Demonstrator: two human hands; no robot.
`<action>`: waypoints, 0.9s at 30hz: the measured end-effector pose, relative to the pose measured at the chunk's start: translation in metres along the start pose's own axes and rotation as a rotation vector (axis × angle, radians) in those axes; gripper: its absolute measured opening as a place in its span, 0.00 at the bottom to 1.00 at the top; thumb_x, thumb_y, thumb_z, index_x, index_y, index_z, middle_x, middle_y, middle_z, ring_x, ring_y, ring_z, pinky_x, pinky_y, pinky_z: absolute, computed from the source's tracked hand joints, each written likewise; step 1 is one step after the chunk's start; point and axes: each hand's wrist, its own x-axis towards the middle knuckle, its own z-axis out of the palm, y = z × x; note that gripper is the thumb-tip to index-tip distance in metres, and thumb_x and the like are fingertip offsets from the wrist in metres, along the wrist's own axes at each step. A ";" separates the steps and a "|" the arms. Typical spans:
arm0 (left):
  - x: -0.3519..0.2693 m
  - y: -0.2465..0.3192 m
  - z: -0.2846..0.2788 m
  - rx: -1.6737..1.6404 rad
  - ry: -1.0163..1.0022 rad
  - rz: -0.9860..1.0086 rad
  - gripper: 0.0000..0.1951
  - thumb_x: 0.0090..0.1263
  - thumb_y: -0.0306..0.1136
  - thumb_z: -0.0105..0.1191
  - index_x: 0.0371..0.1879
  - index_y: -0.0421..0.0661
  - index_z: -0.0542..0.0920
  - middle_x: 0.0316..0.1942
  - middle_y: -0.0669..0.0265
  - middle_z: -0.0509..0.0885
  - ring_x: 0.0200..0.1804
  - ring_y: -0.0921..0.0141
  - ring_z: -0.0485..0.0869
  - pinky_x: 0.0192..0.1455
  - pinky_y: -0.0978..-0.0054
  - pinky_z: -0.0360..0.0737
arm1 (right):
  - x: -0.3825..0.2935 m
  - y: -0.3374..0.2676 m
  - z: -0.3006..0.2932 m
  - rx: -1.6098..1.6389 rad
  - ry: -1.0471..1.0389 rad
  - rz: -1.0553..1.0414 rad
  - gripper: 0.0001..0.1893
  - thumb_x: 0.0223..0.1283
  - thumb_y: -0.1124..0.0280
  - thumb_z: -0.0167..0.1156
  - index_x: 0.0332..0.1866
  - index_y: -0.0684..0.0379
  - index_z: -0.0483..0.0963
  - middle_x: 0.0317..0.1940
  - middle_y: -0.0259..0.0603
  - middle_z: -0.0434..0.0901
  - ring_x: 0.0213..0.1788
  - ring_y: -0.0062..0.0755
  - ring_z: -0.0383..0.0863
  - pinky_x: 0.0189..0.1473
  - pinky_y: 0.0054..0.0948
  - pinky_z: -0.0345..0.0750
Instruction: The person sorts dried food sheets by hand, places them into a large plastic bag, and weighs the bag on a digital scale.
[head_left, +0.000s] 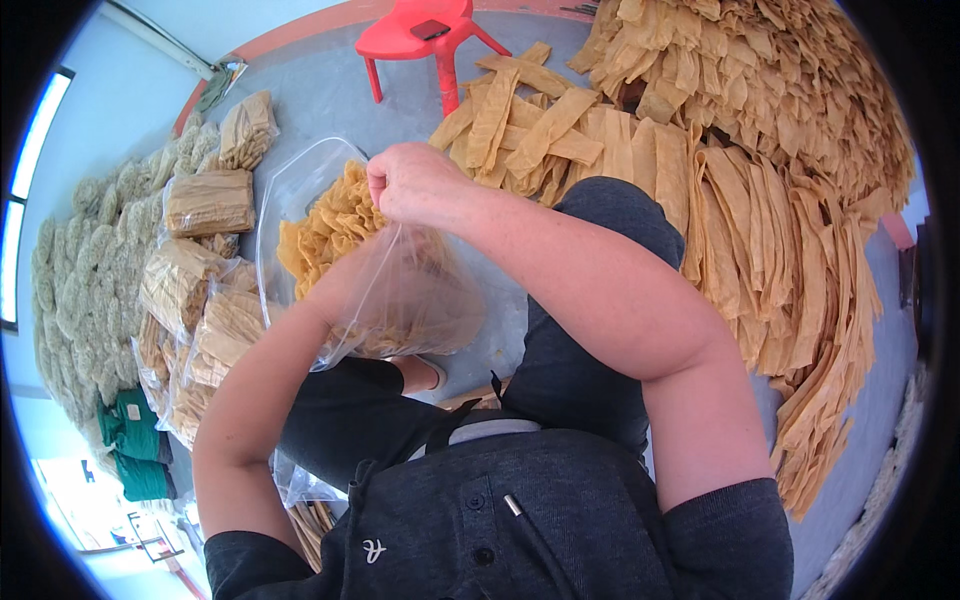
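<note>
A clear plastic bag (289, 202) stands open before me, with wavy yellow-tan dried sheets (337, 225) inside. My right hand (409, 180) pinches the bag's rim at the side near me, its fingers closed on the plastic. My left arm reaches into the bag, and my left hand (412, 251) shows only dimly through the cloudy film among the dried sheets. Whether its fingers grip anything is hidden.
Long flat tan dried sheets (750, 232) are piled at the right, under a large stack (735, 67). A red plastic stool (409, 34) holds a dark phone (430, 30). Filled plastic bags (210, 202) and pale coiled bundles (97, 277) lie at the left.
</note>
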 end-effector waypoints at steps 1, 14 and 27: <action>-0.002 -0.004 0.000 0.199 0.059 0.057 0.29 0.70 0.42 0.51 0.70 0.49 0.66 0.71 0.58 0.64 0.76 0.56 0.54 0.77 0.45 0.43 | 0.002 0.002 0.000 0.000 -0.005 0.013 0.07 0.45 0.76 0.60 0.32 0.55 0.81 0.33 0.47 0.83 0.37 0.47 0.83 0.40 0.42 0.78; 0.033 -0.019 0.051 0.547 0.204 0.114 0.29 0.75 0.45 0.41 0.72 0.48 0.59 0.74 0.53 0.55 0.77 0.51 0.48 0.76 0.44 0.41 | 0.005 0.005 0.016 -0.030 0.006 -0.033 0.10 0.45 0.75 0.59 0.33 0.53 0.83 0.34 0.47 0.84 0.40 0.50 0.83 0.43 0.43 0.79; 0.017 -0.058 0.037 -0.074 0.475 0.042 0.27 0.75 0.43 0.44 0.70 0.46 0.64 0.73 0.54 0.59 0.77 0.55 0.51 0.74 0.45 0.54 | -0.007 -0.002 -0.005 0.001 0.134 0.072 0.15 0.48 0.73 0.57 0.44 0.60 0.77 0.38 0.50 0.83 0.47 0.49 0.82 0.45 0.42 0.77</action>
